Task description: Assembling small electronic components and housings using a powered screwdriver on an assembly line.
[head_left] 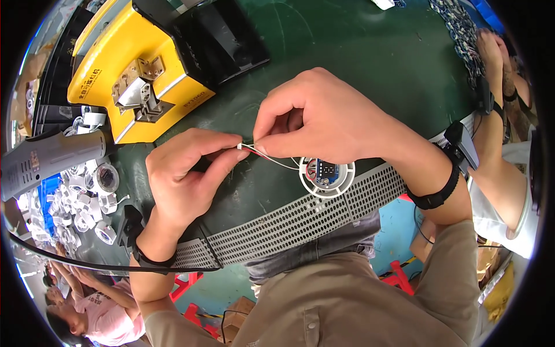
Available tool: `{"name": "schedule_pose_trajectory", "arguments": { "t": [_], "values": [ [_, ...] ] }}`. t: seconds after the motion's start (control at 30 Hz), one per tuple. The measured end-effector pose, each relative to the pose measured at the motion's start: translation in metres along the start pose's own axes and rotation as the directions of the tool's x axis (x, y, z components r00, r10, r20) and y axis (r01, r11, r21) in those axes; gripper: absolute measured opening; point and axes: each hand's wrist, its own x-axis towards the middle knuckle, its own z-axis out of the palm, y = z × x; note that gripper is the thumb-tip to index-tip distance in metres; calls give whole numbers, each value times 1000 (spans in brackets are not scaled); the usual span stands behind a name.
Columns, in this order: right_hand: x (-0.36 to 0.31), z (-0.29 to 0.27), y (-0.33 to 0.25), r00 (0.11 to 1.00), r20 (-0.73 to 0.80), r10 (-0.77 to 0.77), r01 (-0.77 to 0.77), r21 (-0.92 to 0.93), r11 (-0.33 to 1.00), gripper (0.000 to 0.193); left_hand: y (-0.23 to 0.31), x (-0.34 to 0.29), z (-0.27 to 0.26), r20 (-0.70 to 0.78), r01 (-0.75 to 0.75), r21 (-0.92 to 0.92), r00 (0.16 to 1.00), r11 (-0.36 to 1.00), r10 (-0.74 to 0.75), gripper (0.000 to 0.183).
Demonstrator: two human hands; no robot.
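Note:
Between the thumb and forefinger of my left hand (182, 176) is a small white wire connector (240, 147). Close by, my right hand (326, 118) pinches the thin red and white wires (281, 164) just behind that connector, its other fingers curled in. The fingertips of both hands almost meet. From there the wires run to a round white housing (347, 186), which lies partly under my right hand at the table's near edge. Inside it sits a blue circuit board (327, 172) with a small dark digit display. My right hand hides the housing's far side.
A yellow machine (173, 110) with a metal mechanism stands at the far left. Nearer are a grey device (55, 156) and a heap of round white parts (81, 202). A perforated grey strip (277, 222) lines the near edge. Another person's hands (491, 52) are beside piled wired parts (459, 34).

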Motion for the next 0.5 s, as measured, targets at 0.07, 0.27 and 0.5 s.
{"name": "schedule_pose_trajectory", "arguments": {
  "t": [0.07,0.27,0.5],
  "values": [
    [-1,0,-1,1000,-13,9,-9,-2,1000,8,0,0,1,0,-4,-8,1000,1000,4,18],
    [-2,1,-1,999,-37,-21,20,-19,1000,7,2,0,0,11,-10,-13,1000,1000,10,18],
    [-1,0,-2,1000,-12,8,-8,23,1000,6,4,-1,-2,51,29,-9,998,1000,-29,18]
  ]
}}
